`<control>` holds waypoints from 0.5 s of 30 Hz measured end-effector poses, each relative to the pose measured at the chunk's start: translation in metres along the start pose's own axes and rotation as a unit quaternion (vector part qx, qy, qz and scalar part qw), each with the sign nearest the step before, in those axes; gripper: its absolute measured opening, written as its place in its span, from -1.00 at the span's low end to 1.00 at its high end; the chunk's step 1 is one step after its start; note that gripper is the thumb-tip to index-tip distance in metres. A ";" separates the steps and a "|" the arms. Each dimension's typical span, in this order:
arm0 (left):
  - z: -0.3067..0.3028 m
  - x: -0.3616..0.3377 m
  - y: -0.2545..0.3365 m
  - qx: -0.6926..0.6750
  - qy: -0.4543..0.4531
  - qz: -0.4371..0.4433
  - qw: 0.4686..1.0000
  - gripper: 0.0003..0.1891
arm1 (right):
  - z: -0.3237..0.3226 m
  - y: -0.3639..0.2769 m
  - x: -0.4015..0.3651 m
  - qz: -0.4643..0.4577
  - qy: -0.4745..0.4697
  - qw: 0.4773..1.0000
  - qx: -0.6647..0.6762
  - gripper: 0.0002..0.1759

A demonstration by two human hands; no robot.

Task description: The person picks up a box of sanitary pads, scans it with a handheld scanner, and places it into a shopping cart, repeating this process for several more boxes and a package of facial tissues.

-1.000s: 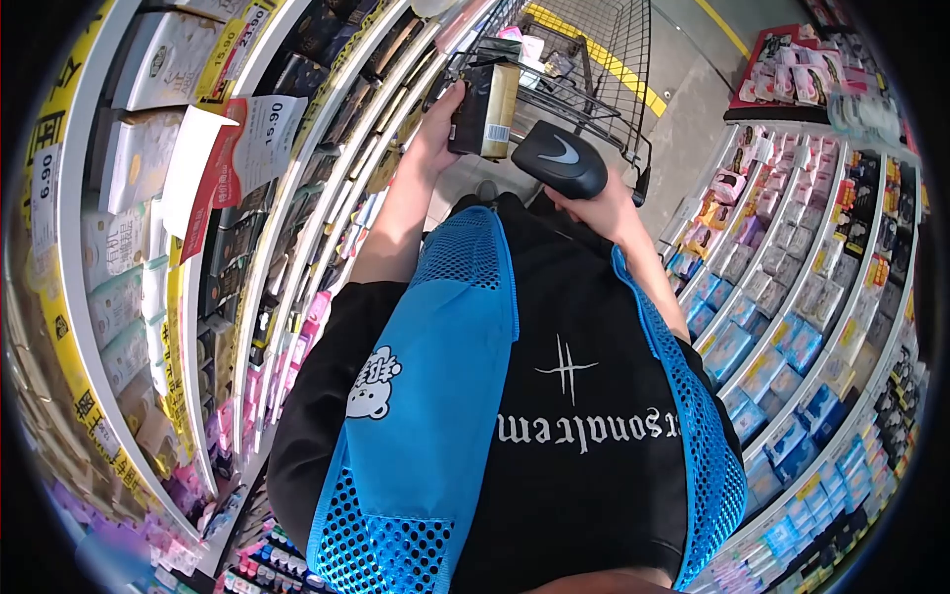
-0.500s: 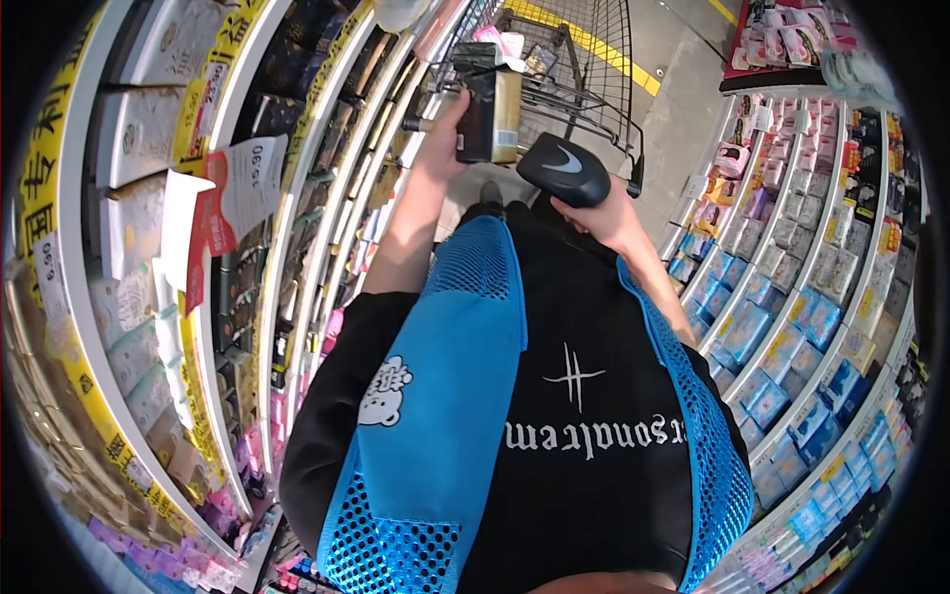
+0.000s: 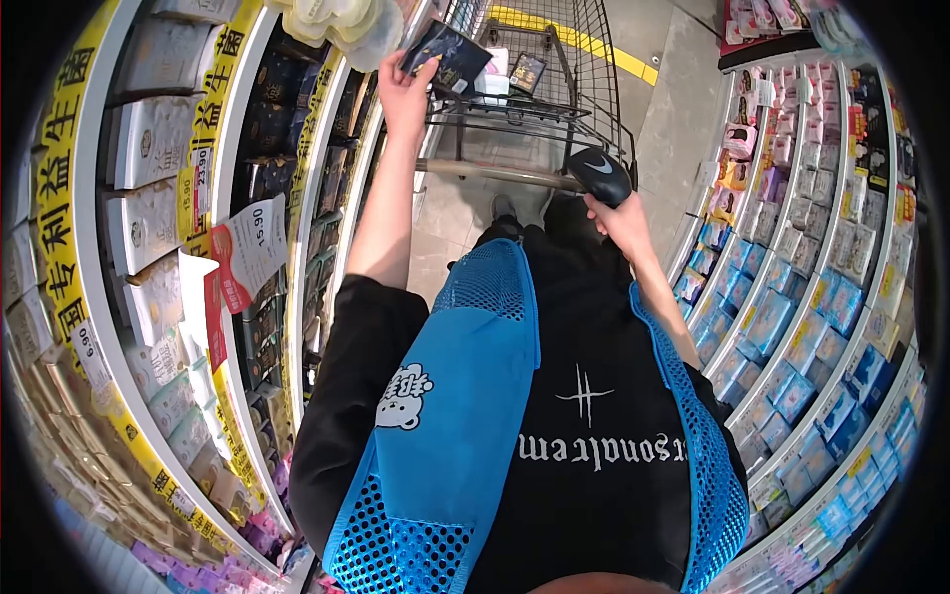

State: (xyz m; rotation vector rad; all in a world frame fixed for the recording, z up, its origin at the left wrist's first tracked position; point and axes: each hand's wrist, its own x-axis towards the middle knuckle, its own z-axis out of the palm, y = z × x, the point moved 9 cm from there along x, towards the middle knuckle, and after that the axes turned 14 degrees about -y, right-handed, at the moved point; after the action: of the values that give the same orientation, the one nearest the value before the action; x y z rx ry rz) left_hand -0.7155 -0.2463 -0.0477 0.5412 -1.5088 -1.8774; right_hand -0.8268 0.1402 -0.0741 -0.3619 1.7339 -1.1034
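My left hand (image 3: 406,91) grips a dark package (image 3: 447,57) by its near edge, beside the left end of the wire shopping cart (image 3: 594,89). In my right hand (image 3: 618,220) is a black scanner-like device with a pale swoosh mark (image 3: 600,176), held near the right end of the cart's handle (image 3: 495,172). Several small packs lie in the cart, among them a white one (image 3: 493,87) and a dark one (image 3: 527,71).
Shelves of packaged goods (image 3: 148,233) curve along the left, with a red and white price tag (image 3: 249,252) sticking out. More stocked shelves (image 3: 782,297) line the right. Pale round hanging pieces (image 3: 346,28) are at the upper left. A yellow line (image 3: 633,65) crosses the floor.
My left hand has moved up and left with the dark package, which now shows its broad dark face. My right hand and the device have shifted slightly right and down.
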 end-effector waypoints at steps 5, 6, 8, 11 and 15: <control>0.035 0.052 -0.040 0.301 -0.085 0.055 0.948 -0.54 | -0.026 0.050 0.021 0.033 0.038 0.999 0.009 -0.79; 0.058 0.051 -0.034 0.364 -0.115 0.071 0.922 -0.54 | -0.028 0.055 0.023 0.041 0.041 0.998 0.013 -0.79; 0.079 0.059 -0.075 0.402 -0.195 0.033 0.894 -0.56 | -0.033 0.062 0.021 0.043 0.037 0.998 0.032 -0.78; 0.087 0.059 -0.166 0.532 -0.340 -0.080 0.771 -0.62 | -0.031 0.056 0.022 0.050 0.022 0.998 0.031 -0.77; 0.085 0.049 -0.189 0.576 -0.380 -0.206 0.694 -0.63 | -0.032 0.056 0.024 0.043 0.003 0.998 0.038 -0.78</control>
State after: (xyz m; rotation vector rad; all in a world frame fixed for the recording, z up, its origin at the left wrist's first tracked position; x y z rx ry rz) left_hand -0.8514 -0.2003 -0.2045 0.6813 -3.3977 -1.1859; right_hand -0.8513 0.1701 -0.1308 -0.2346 1.6921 -1.1054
